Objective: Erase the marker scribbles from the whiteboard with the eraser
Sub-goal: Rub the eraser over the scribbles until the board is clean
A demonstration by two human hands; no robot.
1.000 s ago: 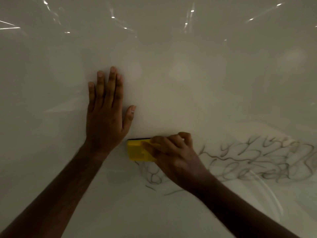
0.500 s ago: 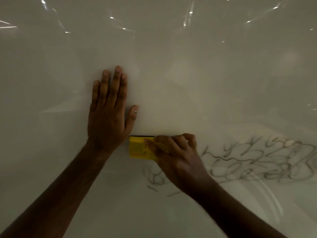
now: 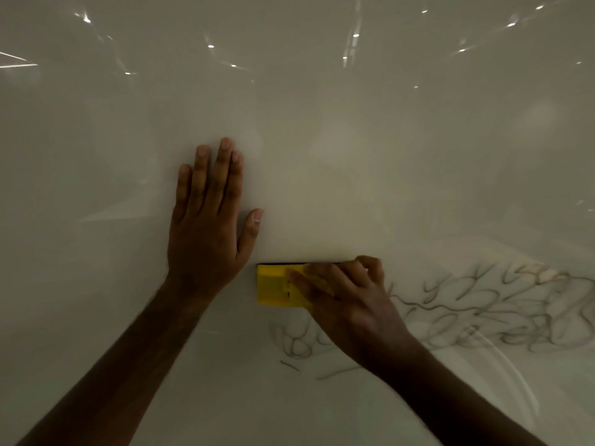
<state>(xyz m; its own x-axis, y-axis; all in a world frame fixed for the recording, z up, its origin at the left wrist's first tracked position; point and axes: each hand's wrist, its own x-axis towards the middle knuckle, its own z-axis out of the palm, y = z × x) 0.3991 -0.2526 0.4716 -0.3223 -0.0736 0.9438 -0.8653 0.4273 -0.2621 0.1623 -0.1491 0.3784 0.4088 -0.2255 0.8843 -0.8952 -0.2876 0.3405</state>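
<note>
Yellow eraser (image 3: 277, 286) was flat against the whiteboard (image 3: 354, 175), long side horizontal, dark felt edge visible along its top. It sat just above and left of the remaining marker scribbles (image 3: 489, 310), at roughly mid-height of the view.

Right hand (image 3: 347, 304) was gripping the eraser from its right end: fingers draped over the yellow back, thumb side tucked at the top edge, right part of the eraser hidden under the hand. Forearm ran in from the lower right corner.

Scribbles were thin dark loops, a band running from under the right hand out to the right edge of the frame. A few loops and two stray strokes (image 3: 322, 371) sat below the eraser and the right wrist. Area above and left of the eraser looked clean.

Left hand (image 3: 206, 233) was spread flat on the board, palm down, fingers together pointing up, thumb splayed toward the eraser; holding nothing. Its heel was just beside the eraser's left end; contact unclear.

Board surface was glossy, with ceiling light reflections (image 3: 211, 46) across the top.
</note>
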